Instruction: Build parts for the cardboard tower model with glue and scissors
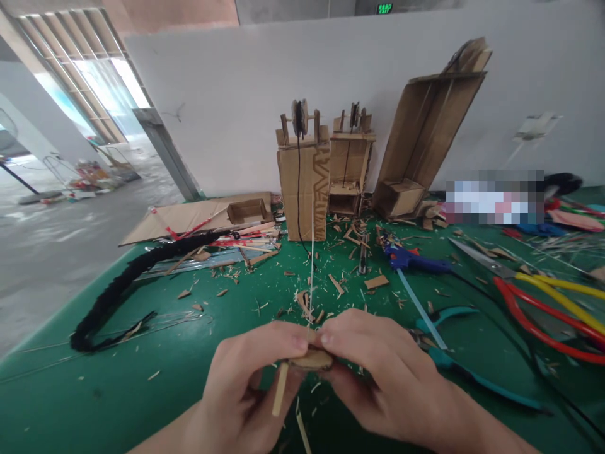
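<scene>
A: Progress?

B: A cardboard disc (311, 361) is pinched between the left hand (227, 384) and right hand (387, 378). A wooden stick (280, 391) is held by the left; whether it is joined cannot be told. Beyond both, spool-topped towers (293, 189) stand assembled.

A: Room?

B: The right is crowded by pliers (482, 380); more surface (155, 403) is offered leftward, before its edge.

Behind a round brown cardboard disc (311, 360), a tall brown cardboard box (290, 189) stands left of a blue plastic glue gun (410, 259).
</scene>
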`<state>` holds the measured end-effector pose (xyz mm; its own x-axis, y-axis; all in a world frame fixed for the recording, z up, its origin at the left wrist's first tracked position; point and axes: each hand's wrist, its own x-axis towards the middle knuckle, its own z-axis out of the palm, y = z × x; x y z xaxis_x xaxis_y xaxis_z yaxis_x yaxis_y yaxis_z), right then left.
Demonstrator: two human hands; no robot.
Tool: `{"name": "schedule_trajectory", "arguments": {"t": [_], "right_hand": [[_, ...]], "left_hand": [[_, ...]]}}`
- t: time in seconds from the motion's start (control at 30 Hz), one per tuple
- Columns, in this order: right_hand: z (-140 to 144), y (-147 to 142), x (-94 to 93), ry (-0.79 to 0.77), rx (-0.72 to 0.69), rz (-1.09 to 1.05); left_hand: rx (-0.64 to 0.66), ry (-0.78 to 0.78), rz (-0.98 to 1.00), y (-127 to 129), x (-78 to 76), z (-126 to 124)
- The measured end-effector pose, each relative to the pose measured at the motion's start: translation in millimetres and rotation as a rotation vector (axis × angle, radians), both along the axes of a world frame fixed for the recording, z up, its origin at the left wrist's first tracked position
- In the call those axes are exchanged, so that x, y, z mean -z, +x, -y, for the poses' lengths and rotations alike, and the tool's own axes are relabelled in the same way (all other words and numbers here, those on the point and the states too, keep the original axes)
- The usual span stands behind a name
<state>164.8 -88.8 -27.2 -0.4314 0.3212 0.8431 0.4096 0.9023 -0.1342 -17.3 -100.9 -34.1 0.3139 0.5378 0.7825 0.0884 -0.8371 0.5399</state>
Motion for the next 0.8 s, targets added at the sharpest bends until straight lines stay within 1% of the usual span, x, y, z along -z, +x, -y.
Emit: {"name": "schedule_trajectory", "arguments": {"t": [0.13, 0.23, 0.43, 0.57, 0.73, 0.8], "right_hand": [[-0.3, 0.9, 0.9, 0.032, -0.008, -0.010], [0.7, 0.2, -1.1, 0.020, 0.012, 0.002], [2.6, 0.6, -5.1, -0.007, 0.010, 0.012], [4.0, 0.2, -3.3, -0.026, 0.018, -0.012], [3.6, -1.5, 0.4, -0.044, 0.017, -0.034], [3.4, -1.9, 1.3, -0.062, 0.015, -0.037]], "left_hand": [[0.086, 0.002, -0.039, -2.3, -1.4, -3.1], [0.111, 0.014, -0.068, -2.7, -2.4, -4.1], [0.059, 0.043, -0.114, -3.4, -1.4, -5.0], [-0.001, 0.069, -0.150, -5.2, -0.2, -3.8], [-0.026, 0.062, -0.161, -4.3, -1.3, -3.9], [-0.056, 0.070, -0.171, -3.7, -2.2, -3.9]]}}
